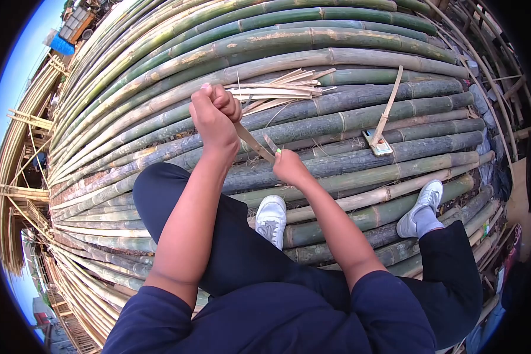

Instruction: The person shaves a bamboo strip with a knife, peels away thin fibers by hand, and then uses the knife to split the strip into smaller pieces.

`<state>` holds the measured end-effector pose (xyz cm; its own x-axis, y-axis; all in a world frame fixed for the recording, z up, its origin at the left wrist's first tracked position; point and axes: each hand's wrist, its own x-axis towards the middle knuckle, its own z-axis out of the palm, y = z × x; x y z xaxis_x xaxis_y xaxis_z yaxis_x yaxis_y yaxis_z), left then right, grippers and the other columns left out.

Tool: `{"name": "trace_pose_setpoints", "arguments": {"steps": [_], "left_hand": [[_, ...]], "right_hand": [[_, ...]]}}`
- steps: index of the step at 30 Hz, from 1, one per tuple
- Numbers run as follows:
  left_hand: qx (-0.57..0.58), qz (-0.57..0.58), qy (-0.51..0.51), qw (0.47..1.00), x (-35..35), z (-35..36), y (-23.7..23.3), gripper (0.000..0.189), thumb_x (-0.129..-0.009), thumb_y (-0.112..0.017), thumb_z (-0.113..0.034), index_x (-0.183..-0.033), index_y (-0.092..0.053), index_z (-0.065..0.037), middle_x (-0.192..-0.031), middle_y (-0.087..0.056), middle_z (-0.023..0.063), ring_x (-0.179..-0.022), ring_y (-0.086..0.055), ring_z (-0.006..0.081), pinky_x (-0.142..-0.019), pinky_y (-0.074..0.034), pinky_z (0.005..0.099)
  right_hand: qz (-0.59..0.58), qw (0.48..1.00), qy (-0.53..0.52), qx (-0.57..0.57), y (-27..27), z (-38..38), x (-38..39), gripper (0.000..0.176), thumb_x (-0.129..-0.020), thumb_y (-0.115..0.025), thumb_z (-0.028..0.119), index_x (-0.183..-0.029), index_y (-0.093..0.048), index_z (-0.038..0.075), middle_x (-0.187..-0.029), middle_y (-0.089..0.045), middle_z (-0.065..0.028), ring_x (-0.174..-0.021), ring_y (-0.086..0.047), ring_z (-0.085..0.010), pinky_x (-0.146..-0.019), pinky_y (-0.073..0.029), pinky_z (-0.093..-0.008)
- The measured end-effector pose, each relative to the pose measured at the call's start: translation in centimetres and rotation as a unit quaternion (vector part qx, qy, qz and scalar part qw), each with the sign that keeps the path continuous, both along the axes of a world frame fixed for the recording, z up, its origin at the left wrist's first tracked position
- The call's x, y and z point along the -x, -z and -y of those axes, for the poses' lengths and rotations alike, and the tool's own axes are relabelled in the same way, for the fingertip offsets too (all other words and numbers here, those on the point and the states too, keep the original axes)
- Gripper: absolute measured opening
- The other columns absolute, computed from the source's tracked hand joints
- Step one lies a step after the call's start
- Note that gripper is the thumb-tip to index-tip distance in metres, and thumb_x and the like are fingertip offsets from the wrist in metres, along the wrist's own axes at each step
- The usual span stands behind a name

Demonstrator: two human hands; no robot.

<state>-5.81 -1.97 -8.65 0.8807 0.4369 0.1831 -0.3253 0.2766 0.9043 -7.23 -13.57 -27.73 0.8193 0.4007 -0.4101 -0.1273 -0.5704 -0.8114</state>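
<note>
Bamboo strip (253, 143) looked thin, springy, probably sharp-edged: your left hand (213, 118) was fisted tight round its far end, your right hand (290, 168) pinched the near end; flats seemed safest.

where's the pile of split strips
Head view: the pile of split strips lies on the bamboo poles, just beyond and right of the left hand.

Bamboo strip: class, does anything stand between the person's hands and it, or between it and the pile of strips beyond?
Nothing visible does. The left hand is clenched on the strip, the right hand is at its lower end. The pile lies just past the left hand on the poles.
</note>
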Motion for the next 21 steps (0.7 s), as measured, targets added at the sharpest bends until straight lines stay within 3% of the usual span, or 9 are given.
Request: {"name": "trace_pose_setpoints", "arguments": {"steps": [3, 5, 6, 7, 9, 12, 16, 19, 21], "left_hand": [[0.003, 0.006, 0.003, 1.0, -0.3, -0.1, 0.3, 0.04, -0.094, -0.033, -0.03, -0.059, -0.025, -0.013, -0.05, -0.02, -0.0022, -0.045, -0.015, 0.0102, -0.044, -0.013, 0.0308], [0.003, 0.005, 0.0, 1.0, -0.4, 0.2, 0.2, 0.04, -0.094, -0.033, -0.03, -0.059, -0.025, -0.013, -0.05, -0.02, -0.0022, -0.045, -0.015, 0.0101, -0.044, -0.013, 0.0308], [0.002, 0.003, -0.005, 1.0, -0.3, 0.2, 0.1, 0.04, -0.094, -0.033, -0.03, -0.059, -0.025, -0.013, -0.05, -0.02, -0.0023, -0.045, -0.015, 0.01, -0.044, -0.013, 0.0308], [0.0, 0.006, -0.005, 1.0, -0.2, 0.3, 0.0, 0.04, -0.094, -0.033, -0.03, -0.059, -0.025, -0.013, -0.05, -0.02, -0.0023, -0.045, -0.015, 0.01, -0.044, -0.013, 0.0308], [-0.021, -0.006, 0.012, 1.0, -0.2, 0.4, 0.0, 0.041, -0.091, -0.035, -0.034, -0.057, -0.025, -0.014, -0.049, -0.019, -0.0017, -0.044, -0.014, 0.0121, -0.044, -0.014, 0.0318], [-0.009, -0.003, 0.018, 1.0, 0.1, 0.0, 0.2, 0.04, -0.093, -0.034, -0.032, -0.058, -0.025, -0.014, -0.05, -0.019, -0.0019, -0.045, -0.015, 0.011, -0.044, -0.014, 0.0311], [0.001, 0.005, 0.013, 1.0, 0.0, 0.2, 0.2, 0.04, -0.094, -0.033, -0.03, -0.059, -0.024, -0.013, -0.05, -0.019, -0.0022, -0.045, -0.015, 0.0103, -0.044, -0.014, 0.0306], [0.004, 0.014, 0.021, 1.0, -0.2, 0.3, 0.2, 0.04, -0.094, -0.033, -0.029, -0.059, -0.024, -0.013, -0.051, -0.019, -0.0025, -0.046, -0.016, 0.0101, -0.044, -0.014, 0.0302], [-0.027, -0.003, -0.006, 1.0, -0.1, 0.4, 0.0, 0.039, -0.094, -0.034, -0.028, -0.06, -0.025, -0.013, -0.051, -0.02, -0.0029, -0.045, -0.016, 0.0096, -0.044, -0.015, 0.0296]], "right_hand": [[0.061, 0.998, 0.009, -0.032, 0.1, -0.6, 0.2, 0.037, -0.096, -0.044, 0.019, -0.082, -0.061, -0.01, -0.078, -0.064, -0.0292, -0.068, -0.064, -0.045, -0.067, -0.052, -0.0479], [0.08, 0.996, 0.024, 0.027, 4.6, -1.3, 1.7, 0.025, -0.089, -0.054, 0.015, -0.093, -0.064, -0.007, -0.089, -0.065, -0.0299, -0.087, -0.064, -0.0452, -0.081, -0.051, -0.049], [0.068, 0.996, 0.012, 0.058, 9.5, -1.4, 2.1, 0.022, -0.087, -0.056, 0.012, -0.094, -0.064, -0.007, -0.088, -0.066, -0.03, -0.087, -0.064, -0.0457, -0.081, -0.051, -0.0487], [0.071, 0.996, 0.013, 0.057, 9.5, -0.4, 2.2, 0.022, -0.087, -0.056, 0.012, -0.094, -0.064, -0.007, -0.088, -0.066, -0.03, -0.087, -0.064, -0.0457, -0.081, -0.051, -0.0487], [-0.121, 0.992, -0.001, 0.033, 7.8, 0.7, 2.3, 0.023, -0.089, -0.054, 0.013, -0.092, -0.063, -0.007, -0.089, -0.065, -0.0314, -0.088, -0.064, -0.0453, -0.082, -0.051, -0.049], [-0.135, 0.99, -0.016, 0.036, -1.0, 1.1, 0.3, 0.024, -0.09, -0.052, 0.014, -0.092, -0.063, -0.008, -0.092, -0.065, -0.0316, -0.088, -0.064, -0.0454, -0.082, -0.051, -0.0496], [0.017, 0.999, 0.028, -0.025, -2.2, -0.9, -0.1, 0.027, -0.092, -0.05, 0.015, -0.092, -0.063, -0.008, -0.093, -0.065, -0.0313, -0.088, -0.064, -0.0455, -0.081, -0.051, -0.0501], [0.107, 0.992, 0.06, -0.03, 3.0, -2.0, 1.7, 0.029, -0.093, -0.05, 0.017, -0.093, -0.064, -0.008, -0.092, -0.065, -0.0305, -0.089, -0.064, -0.0458, -0.082, -0.05, -0.0504], [0.102, 0.99, -0.082, 0.05, 10.0, -1.7, 2.8, 0.036, -0.097, -0.043, 0.02, -0.085, -0.06, -0.01, -0.077, -0.063, -0.0305, -0.072, -0.066, -0.0428, -0.067, -0.052, -0.0501]]}}
